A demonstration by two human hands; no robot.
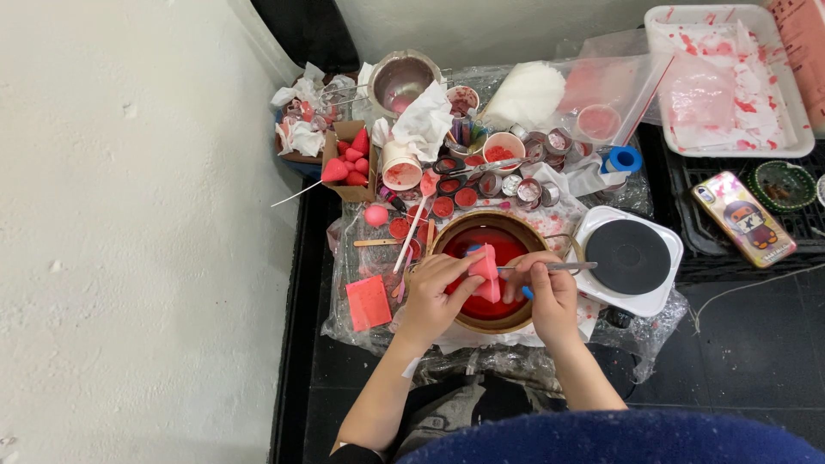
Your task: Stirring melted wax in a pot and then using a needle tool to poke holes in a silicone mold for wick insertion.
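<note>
One head-worn camera looks steeply down, close above the hands point(490, 296).

The left hand point(434, 296) is gripping a matt, waxy-looking pink block point(485, 271), while the right hand point(550, 296) is working a thin, shiny metal tool point(554, 266) against it. Beneath them a wooden-looking bowl point(490, 271) is showing glossy red liquid. At three o'clock, a white plastic hot plate point(627, 258) is presenting a matt black top. Crinkled clear plastic sheeting point(481, 357) is gleaming underneath.
</note>
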